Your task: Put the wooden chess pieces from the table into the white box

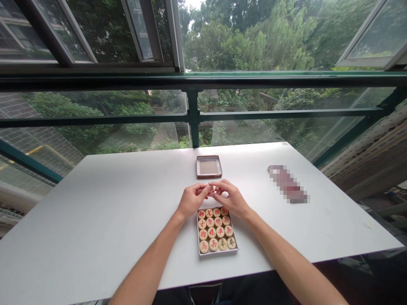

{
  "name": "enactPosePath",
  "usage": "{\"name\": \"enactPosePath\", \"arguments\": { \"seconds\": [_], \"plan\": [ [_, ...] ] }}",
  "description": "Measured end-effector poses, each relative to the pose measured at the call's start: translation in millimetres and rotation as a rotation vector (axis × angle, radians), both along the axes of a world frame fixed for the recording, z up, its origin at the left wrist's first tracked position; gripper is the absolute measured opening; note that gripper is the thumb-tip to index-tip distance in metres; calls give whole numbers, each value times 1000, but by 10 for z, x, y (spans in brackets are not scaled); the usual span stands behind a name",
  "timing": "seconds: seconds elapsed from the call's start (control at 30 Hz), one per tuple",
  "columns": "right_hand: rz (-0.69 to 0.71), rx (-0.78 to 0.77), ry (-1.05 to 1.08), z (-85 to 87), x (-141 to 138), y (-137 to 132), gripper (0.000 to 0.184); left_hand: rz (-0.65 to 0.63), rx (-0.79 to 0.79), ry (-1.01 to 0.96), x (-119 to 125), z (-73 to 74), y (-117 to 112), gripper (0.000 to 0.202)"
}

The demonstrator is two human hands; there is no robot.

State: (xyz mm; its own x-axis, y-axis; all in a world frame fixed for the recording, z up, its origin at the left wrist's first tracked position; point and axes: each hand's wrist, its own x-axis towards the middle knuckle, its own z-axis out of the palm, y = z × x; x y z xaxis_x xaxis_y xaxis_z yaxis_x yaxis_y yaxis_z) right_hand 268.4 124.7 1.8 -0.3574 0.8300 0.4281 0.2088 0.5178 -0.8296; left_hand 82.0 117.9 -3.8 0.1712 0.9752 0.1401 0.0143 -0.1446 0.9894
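My left hand and my right hand meet above the far edge of an open box. Between their fingertips they pinch a small round Chinese chess piece, partly covered by the fingers. Rows of pale round Chinese chess pieces fill the box, most with red characters. Two at the near right corner carry black characters. Beyond my hands lies the box lid, its hollow side facing up.
The white table carries the box and lid. On its right side lies a blurred, pixelated reddish object. Past the far table edge stand a dark green railing, glass panes and open windows, with trees outside.
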Motion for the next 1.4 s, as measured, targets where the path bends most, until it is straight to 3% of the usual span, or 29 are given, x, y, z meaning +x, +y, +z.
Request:
{"name": "enactPosePath", "arguments": {
  "seconds": [0.6,0.87,1.4],
  "plan": [
    [-22,41,-27,23,6,-5,29,-46,-14,-44,1,-30,2,39],
    [-15,103,-78,4,2,-5,29,4,-32,7,-9,-33,0,36],
    [-6,62,-45,32,4,-18,30,-37,-17,-4,-26,-5,-4,38]
  ]
}}
